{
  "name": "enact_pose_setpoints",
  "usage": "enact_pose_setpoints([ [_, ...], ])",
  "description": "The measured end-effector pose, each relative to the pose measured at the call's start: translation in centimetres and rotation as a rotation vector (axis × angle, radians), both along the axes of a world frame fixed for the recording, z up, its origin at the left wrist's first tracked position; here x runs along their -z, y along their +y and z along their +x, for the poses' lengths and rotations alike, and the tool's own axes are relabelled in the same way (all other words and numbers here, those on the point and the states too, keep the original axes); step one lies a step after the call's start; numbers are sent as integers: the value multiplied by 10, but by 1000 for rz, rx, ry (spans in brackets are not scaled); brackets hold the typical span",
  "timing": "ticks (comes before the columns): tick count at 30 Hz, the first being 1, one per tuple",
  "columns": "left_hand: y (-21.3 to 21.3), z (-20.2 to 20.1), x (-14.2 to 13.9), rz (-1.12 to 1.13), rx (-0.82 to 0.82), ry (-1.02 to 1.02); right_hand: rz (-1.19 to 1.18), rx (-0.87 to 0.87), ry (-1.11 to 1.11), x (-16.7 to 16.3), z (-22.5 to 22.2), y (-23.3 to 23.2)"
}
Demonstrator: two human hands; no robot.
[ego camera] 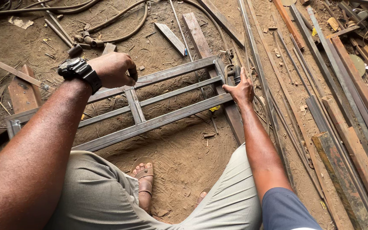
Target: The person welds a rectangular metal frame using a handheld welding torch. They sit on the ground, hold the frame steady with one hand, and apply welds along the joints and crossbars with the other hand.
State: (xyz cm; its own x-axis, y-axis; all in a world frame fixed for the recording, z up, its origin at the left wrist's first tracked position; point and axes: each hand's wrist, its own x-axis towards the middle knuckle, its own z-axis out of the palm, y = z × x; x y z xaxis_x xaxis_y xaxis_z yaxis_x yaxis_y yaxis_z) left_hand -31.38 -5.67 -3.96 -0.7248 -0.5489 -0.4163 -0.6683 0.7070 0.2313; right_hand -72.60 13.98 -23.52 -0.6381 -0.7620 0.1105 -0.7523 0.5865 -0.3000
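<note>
Nearest the camera, at 6 o'clock, 2 knees in grey trousers are spreading apart above a sandalled foot (145,175) resting on the sandy floor (184,157). Just beyond, running from 9 o'clock toward 1 o'clock, a rectangular steel frame (154,122) is lying flat on the sand, made of square tubing. By the look of it, the frame is already largely assembled: 2 long outer rails, a thinner middle rail, an end piece at each end and 1 short upright are all sitting in place. Whether every joint is welded cannot be told, and nothing is showing paint or finish, so I judge some joining or dressing is remaining.

At 10 o'clock the left hand (112,69), with a black wristwatch (78,70) above it, is curling its fingers closed over the far rail, knuckles up; whether it is pinching something small there is hidden. At 1 o'clock the right hand (240,88) is lying on the frame's far end corner, thumb wrapping the end piece and fingers only partly open, pressing rather than clenching.

Farther off, hoses (120,23) are snaking across 12 o'clock, and long steel bars and angle stock (341,85) are piling up from 1 to 4 o'clock.
</note>
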Motion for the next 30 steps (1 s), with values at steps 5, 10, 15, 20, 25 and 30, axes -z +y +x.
enact_pose_setpoints([
  [5,0,-2,2,14,5,-2,30,56,-254,-5,3,-3],
  [10,1,0,4,24,8,-8,49,78,-252,-13,7,-3],
  [15,-1,1,4,16,23,10,51,77,-165,-14,10,-5],
  [20,-2,0,5,10,33,21,-119,123,-386,-15,2,-3],
  [25,-2,1,5,26,14,11,-207,203,-594,-15,-6,1],
  [30,0,0,2,4,15,-1,-59,110,-345,-13,-2,1],
])
